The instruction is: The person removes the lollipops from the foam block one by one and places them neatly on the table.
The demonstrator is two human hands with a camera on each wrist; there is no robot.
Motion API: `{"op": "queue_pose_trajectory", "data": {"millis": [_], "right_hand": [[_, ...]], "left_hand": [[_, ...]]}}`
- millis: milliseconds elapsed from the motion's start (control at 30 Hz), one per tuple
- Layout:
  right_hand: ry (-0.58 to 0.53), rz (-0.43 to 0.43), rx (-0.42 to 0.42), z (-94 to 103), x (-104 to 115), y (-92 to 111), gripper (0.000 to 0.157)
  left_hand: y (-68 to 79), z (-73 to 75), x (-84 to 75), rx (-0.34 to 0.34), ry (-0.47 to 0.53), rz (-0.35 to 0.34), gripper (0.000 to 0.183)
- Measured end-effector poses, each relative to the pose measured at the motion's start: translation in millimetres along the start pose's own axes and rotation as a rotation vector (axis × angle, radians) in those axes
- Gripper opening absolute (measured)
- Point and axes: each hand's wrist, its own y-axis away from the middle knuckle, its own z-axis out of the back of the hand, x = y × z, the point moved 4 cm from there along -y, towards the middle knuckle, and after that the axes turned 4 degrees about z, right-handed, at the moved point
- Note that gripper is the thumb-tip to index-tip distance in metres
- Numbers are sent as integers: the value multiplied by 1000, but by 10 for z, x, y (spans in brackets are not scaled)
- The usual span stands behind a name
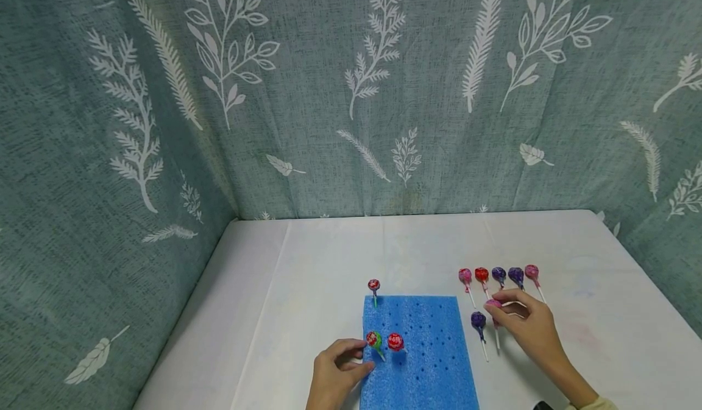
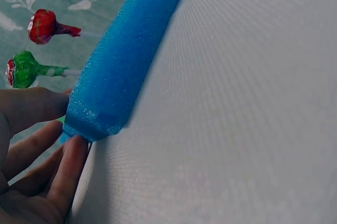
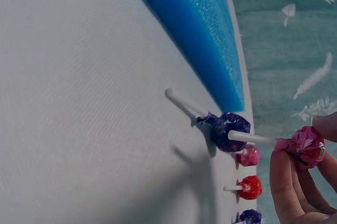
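Foam block (image 1: 433,315) is lying on table (image 1: 307,264), curtain (image 1: 329,154) hanging behind. Standing lollipops (image 1: 395,342) are occupying the block: one far left corner, two nearer, side by side. Right of block, row of five lollipops (image 1: 498,274) is lying behind lone lollipop (image 1: 478,320); right hand (image 1: 531,325) is holding another between.

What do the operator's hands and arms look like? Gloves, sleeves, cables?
The left hand and right hand are bare, no gloves or rings visible. A pale yellowish right sleeve shows; no left sleeve in view. Nearby black object: too cropped to identify. No cables visible.
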Motion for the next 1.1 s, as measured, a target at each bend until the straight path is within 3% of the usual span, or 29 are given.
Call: {"op": "queue_pose_trajectory", "data": {"millis": [667, 967, 1100], "right_hand": [[199, -215, 48, 14, -216, 25, 28], [223, -222, 88, 22, -295, 26, 25], [287, -201, 98, 26, -309, 21, 24]], "left_hand": [[11, -9, 4, -13, -5, 13, 34], [-3, -10, -2, -7, 5, 1, 34], [0, -7, -6, -8, 14, 7, 35]]}}
